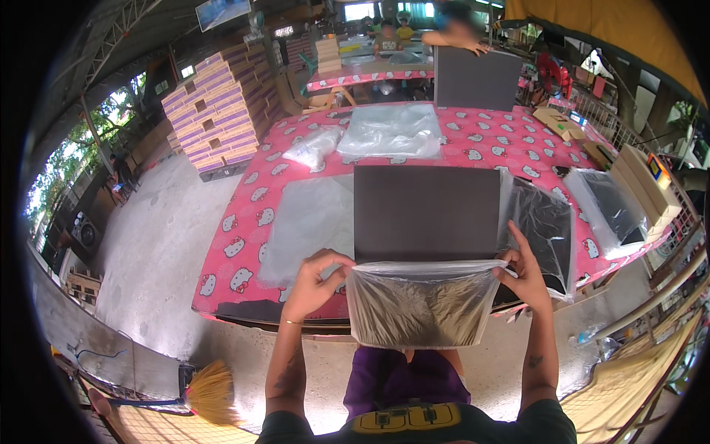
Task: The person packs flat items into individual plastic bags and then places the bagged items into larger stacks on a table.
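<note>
A flat black board (427,211) lies on the pink table, its near edge at the mouth of a clear plastic bag (421,307). The bag hangs down past the table's front edge; how far the board reaches into it, I cannot tell. My left hand (318,281) pinches the left corner of the bag's mouth. At the right corner, my right hand (525,275) grips the plastic between thumb and fingers, its index finger raised. Flat clear bags (307,229) lie left of the board. To the right rests another black board in clear plastic (543,229).
Farther back on the patterned table (251,189) are a stack of clear bags (392,129) and a white plastic bundle (314,148). Another person (460,33) holds a large black board (477,78) upright. Stacked cartons (214,111) stand left; a broom (211,392) lies lower left.
</note>
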`<state>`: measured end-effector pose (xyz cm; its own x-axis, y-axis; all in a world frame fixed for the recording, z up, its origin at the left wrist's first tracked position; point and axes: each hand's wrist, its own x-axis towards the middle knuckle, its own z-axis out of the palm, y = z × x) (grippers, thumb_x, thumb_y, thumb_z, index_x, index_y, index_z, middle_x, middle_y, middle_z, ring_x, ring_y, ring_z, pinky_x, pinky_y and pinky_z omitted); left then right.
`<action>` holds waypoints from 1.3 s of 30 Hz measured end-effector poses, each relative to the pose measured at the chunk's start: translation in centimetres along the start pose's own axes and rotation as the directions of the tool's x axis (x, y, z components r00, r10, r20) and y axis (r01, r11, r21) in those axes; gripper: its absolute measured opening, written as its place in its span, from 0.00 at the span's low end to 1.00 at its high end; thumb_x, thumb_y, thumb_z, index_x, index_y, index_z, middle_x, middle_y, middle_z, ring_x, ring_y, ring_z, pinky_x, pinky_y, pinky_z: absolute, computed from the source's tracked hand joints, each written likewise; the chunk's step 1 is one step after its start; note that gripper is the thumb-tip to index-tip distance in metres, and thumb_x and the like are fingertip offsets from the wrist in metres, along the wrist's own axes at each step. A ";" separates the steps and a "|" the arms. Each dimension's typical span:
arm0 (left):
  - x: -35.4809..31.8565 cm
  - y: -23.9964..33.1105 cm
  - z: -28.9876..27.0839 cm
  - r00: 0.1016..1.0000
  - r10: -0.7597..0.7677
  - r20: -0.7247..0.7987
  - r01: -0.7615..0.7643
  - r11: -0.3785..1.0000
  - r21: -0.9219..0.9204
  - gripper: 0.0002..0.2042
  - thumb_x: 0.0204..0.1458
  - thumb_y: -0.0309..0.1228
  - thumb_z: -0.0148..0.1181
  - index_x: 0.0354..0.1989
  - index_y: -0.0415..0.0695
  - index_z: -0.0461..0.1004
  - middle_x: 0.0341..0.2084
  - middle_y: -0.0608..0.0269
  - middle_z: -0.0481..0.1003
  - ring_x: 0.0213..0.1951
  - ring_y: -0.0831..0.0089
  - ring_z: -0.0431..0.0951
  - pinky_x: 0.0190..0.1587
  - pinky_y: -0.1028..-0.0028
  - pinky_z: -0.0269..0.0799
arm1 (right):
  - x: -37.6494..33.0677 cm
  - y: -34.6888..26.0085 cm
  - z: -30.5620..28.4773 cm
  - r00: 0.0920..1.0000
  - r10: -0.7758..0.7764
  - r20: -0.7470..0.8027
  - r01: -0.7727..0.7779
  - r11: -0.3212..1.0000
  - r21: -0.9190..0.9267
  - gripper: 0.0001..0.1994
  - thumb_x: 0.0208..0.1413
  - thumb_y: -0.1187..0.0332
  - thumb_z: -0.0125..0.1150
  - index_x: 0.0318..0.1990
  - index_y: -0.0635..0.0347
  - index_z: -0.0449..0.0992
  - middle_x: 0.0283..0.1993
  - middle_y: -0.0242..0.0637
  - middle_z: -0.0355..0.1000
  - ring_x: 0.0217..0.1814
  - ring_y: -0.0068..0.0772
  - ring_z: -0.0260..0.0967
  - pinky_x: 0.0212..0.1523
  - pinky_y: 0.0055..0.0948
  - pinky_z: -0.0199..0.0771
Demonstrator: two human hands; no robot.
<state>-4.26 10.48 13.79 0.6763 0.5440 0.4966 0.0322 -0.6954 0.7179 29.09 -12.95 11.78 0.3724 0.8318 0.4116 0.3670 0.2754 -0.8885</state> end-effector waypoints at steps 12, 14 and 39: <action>-2.2 -0.6 -0.2 0.979 -0.096 0.180 0.084 0.994 0.074 0.05 0.51 0.19 0.54 0.35 0.37 0.75 0.30 0.60 0.78 0.28 0.75 0.77 0.27 0.77 0.71 | -0.2 -1.4 0.9 0.983 0.137 0.125 -0.086 0.933 -0.349 0.52 0.39 0.76 0.74 0.72 0.51 0.47 0.20 0.31 0.65 0.25 0.24 0.63 0.35 0.22 0.66; -2.7 -1.3 -0.1 0.958 -0.167 0.233 0.167 0.986 0.022 0.05 0.52 0.19 0.55 0.36 0.38 0.74 0.29 0.62 0.78 0.29 0.78 0.76 0.28 0.77 0.71 | -0.4 -1.7 1.2 0.980 0.165 0.108 -0.120 0.934 -0.336 0.52 0.39 0.76 0.74 0.72 0.51 0.47 0.19 0.31 0.65 0.23 0.23 0.62 0.34 0.22 0.65; -6.5 -1.6 2.2 0.876 -0.287 0.387 0.328 0.944 -0.043 0.09 0.50 0.23 0.63 0.38 0.40 0.70 0.37 0.57 0.72 0.33 0.72 0.78 0.34 0.75 0.75 | -0.1 -1.2 2.0 0.967 0.128 0.222 -0.026 0.910 -0.413 0.24 0.44 0.71 0.70 0.53 0.56 0.76 0.26 0.39 0.70 0.25 0.28 0.62 0.30 0.29 0.65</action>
<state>-7.13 7.01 8.38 0.8680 0.4949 0.0404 0.2210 -0.4578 0.8611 26.91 -12.39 12.37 0.2179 0.9462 0.2394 0.6768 0.0302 -0.7355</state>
